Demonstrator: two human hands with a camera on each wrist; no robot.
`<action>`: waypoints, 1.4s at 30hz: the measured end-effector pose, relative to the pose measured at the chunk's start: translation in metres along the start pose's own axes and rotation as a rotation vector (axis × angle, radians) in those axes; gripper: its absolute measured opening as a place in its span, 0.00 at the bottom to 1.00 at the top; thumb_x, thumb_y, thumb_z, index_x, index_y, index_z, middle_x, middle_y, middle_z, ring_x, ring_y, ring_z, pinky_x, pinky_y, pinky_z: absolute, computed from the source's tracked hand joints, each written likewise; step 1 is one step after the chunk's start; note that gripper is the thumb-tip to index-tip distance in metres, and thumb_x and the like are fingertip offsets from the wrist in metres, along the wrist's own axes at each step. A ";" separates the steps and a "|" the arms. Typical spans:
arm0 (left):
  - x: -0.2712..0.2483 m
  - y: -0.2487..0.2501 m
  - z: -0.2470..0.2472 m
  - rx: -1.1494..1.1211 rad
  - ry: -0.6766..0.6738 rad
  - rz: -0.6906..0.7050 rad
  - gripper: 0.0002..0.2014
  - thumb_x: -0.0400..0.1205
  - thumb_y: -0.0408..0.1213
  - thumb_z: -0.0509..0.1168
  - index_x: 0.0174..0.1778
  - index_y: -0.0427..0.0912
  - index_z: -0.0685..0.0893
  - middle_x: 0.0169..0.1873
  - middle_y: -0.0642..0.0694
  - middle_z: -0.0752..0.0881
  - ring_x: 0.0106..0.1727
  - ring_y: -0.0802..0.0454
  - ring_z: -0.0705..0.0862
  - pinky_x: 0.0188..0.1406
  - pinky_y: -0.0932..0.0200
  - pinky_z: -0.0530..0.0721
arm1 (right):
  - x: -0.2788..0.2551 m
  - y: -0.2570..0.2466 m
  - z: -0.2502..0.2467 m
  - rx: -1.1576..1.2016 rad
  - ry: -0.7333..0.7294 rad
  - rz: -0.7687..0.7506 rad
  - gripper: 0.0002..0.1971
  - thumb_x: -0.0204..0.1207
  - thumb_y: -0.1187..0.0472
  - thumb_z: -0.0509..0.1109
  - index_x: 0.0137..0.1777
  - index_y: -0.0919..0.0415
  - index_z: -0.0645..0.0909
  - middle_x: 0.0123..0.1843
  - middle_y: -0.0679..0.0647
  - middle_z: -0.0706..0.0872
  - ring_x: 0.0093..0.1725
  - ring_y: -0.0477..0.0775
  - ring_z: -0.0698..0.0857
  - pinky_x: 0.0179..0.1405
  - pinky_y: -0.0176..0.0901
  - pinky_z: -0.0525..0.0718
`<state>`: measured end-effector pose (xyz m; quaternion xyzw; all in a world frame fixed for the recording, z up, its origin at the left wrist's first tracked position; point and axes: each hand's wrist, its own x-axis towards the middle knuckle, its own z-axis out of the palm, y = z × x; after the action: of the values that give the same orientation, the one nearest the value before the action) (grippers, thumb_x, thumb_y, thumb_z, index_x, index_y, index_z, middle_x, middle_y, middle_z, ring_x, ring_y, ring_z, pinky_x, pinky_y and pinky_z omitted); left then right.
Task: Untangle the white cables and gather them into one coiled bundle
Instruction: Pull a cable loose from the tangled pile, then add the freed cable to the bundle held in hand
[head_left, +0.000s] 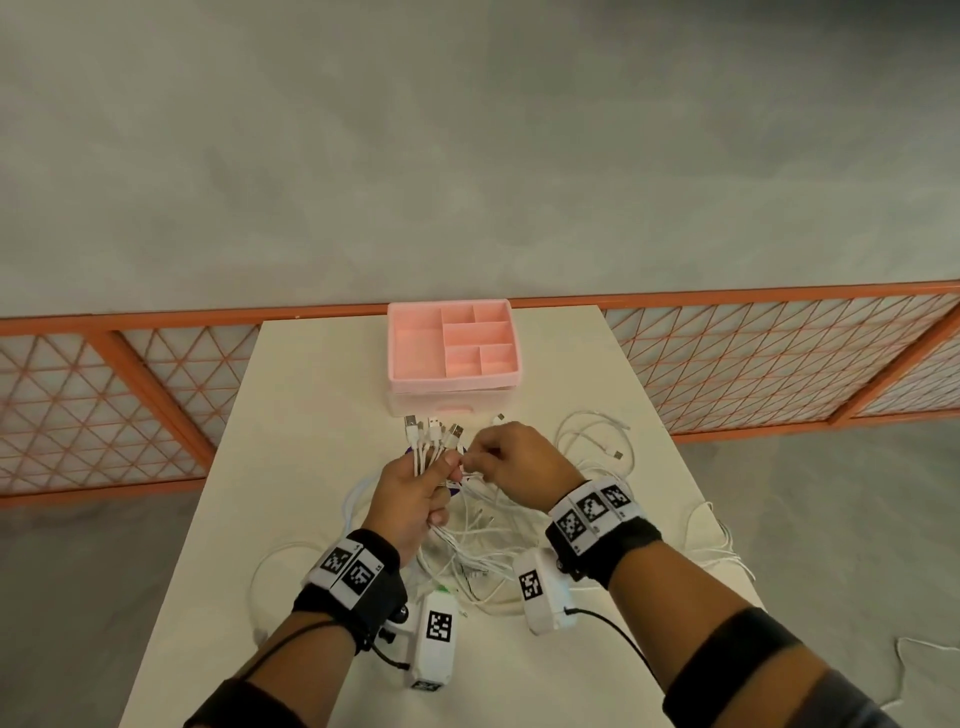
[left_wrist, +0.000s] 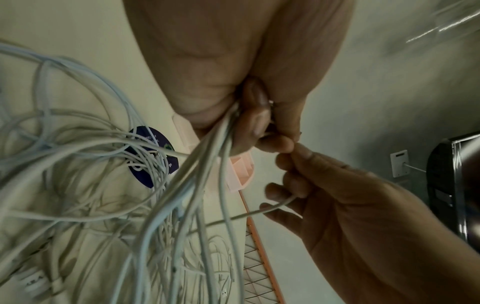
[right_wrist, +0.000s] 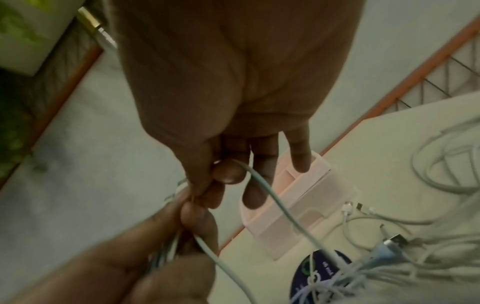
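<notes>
A tangle of white cables (head_left: 478, 545) lies on the cream table (head_left: 311, 395) under my wrists. My left hand (head_left: 415, 488) grips several cable ends, their USB plugs (head_left: 431, 428) fanned out above the fist. In the left wrist view the held cables (left_wrist: 207, 156) run down from the left hand (left_wrist: 259, 115) into the tangle. My right hand (head_left: 511, 454) meets the left and pinches one white cable (right_wrist: 280, 203) between thumb and forefinger (right_wrist: 228, 172). That right hand (left_wrist: 311, 181) shows in the left wrist view too. A loose white loop (head_left: 597, 441) lies to the right.
A pink compartment organiser (head_left: 453, 343) on a drawer stands at the table's far edge. A dark round sticker (left_wrist: 153, 156) lies on the table under the cables. Orange lattice fencing (head_left: 779, 353) runs behind the table. More cable trails off the right edge (head_left: 722, 545).
</notes>
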<state>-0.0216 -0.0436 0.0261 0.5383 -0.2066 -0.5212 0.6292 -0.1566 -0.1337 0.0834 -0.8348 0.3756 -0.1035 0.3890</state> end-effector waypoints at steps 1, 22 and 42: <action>0.000 0.000 -0.002 -0.018 -0.003 -0.004 0.07 0.84 0.35 0.68 0.50 0.33 0.84 0.33 0.46 0.84 0.22 0.56 0.63 0.19 0.63 0.64 | 0.000 -0.003 -0.005 0.063 0.042 0.002 0.11 0.82 0.58 0.68 0.39 0.59 0.85 0.33 0.47 0.86 0.33 0.45 0.82 0.36 0.39 0.78; 0.002 -0.001 0.000 0.028 -0.024 -0.036 0.09 0.83 0.33 0.70 0.37 0.40 0.88 0.33 0.44 0.82 0.22 0.56 0.63 0.20 0.63 0.63 | 0.004 0.009 -0.033 -0.157 0.157 0.046 0.23 0.80 0.56 0.70 0.75 0.57 0.77 0.75 0.51 0.78 0.72 0.52 0.78 0.69 0.39 0.71; -0.006 -0.002 -0.009 -0.016 -0.025 -0.078 0.07 0.85 0.33 0.66 0.47 0.34 0.87 0.33 0.46 0.84 0.21 0.57 0.62 0.17 0.65 0.64 | 0.016 -0.033 -0.115 0.946 0.865 -0.162 0.12 0.83 0.68 0.64 0.38 0.59 0.77 0.28 0.53 0.79 0.26 0.54 0.79 0.30 0.45 0.82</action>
<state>-0.0174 -0.0339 0.0230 0.5343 -0.1892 -0.5539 0.6098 -0.1806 -0.1966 0.1833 -0.4817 0.3480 -0.6140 0.5194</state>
